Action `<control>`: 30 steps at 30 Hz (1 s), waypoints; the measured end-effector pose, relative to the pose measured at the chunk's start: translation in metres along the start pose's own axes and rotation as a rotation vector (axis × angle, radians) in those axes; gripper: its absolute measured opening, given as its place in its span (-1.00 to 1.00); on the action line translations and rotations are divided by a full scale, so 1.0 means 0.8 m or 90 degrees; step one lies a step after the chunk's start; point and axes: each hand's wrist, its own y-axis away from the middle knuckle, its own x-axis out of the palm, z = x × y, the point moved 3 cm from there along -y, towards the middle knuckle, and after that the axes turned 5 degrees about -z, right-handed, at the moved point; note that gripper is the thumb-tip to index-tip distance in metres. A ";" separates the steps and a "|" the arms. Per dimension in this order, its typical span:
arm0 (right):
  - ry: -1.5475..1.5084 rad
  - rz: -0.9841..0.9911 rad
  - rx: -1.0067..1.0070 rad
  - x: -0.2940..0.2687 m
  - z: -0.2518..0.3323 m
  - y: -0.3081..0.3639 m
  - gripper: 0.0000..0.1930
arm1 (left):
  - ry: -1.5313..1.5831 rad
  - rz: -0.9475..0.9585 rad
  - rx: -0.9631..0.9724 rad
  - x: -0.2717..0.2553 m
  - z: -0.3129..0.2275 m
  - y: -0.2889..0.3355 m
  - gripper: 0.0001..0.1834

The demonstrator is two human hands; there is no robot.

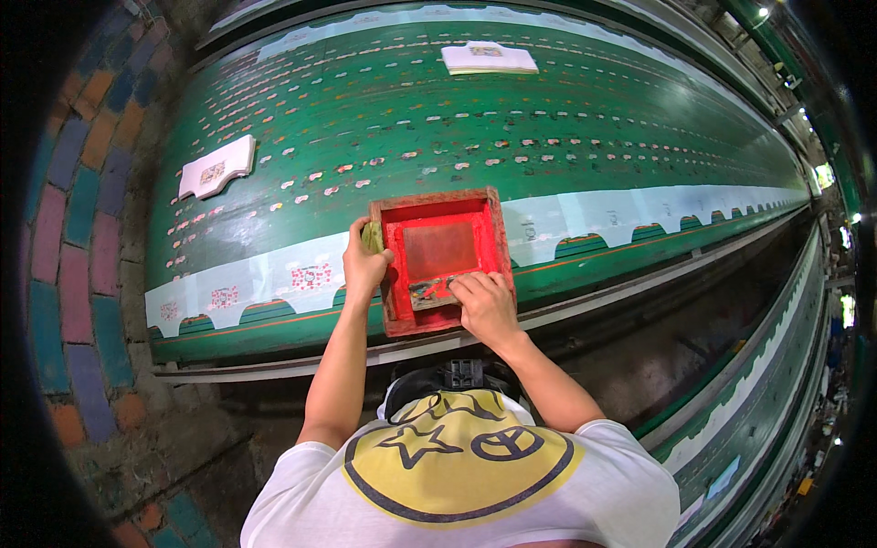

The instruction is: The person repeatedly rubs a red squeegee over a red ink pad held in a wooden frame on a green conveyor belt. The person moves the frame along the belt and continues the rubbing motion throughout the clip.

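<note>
A wooden screen-printing frame (393, 315) with red ink inside lies over the row of white fabric pieces (548, 219) along the near edge of a long green table. My left hand (365, 265) grips the frame's left side, next to a yellow-green patch on it. My right hand (486, 306) is closed on an ink-stained squeegee (429, 294) at the near end of the mesh. Left of the frame, several fabric pieces carry red and dark prints (311, 276). To the right, the pieces show only faint dark marks.
Stacks of white printed fabric lie on the green table (384, 110), one at the left (217, 168) and one at the far side (489, 58). A metal rail (274, 370) edges the table near me. Another long table (749, 438) stands at the right. Coloured paving (78, 274) covers the left floor.
</note>
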 end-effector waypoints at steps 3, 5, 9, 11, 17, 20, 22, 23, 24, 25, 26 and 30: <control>0.017 -0.010 0.000 -0.028 -0.037 0.007 -0.71 | 0.032 0.000 0.026 0.042 -0.022 0.008 -0.16; 0.025 0.006 0.010 -0.046 -0.071 0.017 -0.71 | 0.005 -0.005 0.052 0.081 -0.036 0.014 -0.16; 0.045 0.010 0.029 -0.078 -0.137 0.041 -0.65 | 0.023 0.007 0.029 0.157 -0.058 0.036 -0.15; 0.048 0.019 0.035 -0.092 -0.166 0.051 -0.64 | 0.009 0.014 0.007 0.190 -0.069 0.044 -0.15; 0.033 0.036 0.030 -0.111 -0.218 0.070 -0.70 | -0.014 0.008 -0.001 0.246 -0.069 0.049 -0.12; 0.017 0.036 0.032 -0.107 -0.227 0.077 -0.64 | -0.020 0.005 -0.011 0.251 -0.063 0.046 -0.12; 0.003 0.038 0.038 -0.102 -0.232 0.081 -0.61 | -0.026 0.014 -0.035 0.252 -0.068 0.046 -0.13; -0.003 0.039 0.038 -0.102 -0.233 0.081 -0.61 | -0.035 0.011 -0.031 0.252 -0.067 0.046 -0.13; -0.010 0.040 0.038 -0.102 -0.234 0.081 -0.61 | -0.045 0.009 -0.026 0.252 -0.066 0.045 -0.13; -0.012 0.038 0.036 -0.103 -0.233 0.081 -0.61 | -0.055 0.008 -0.021 0.251 -0.064 0.045 -0.14; -0.013 0.035 0.036 -0.104 -0.232 0.080 -0.61 | -0.048 0.010 -0.023 0.252 -0.064 0.045 -0.14; -0.016 0.028 0.025 -0.106 -0.235 0.080 -0.69 | -0.028 0.016 -0.021 0.254 -0.064 0.045 -0.15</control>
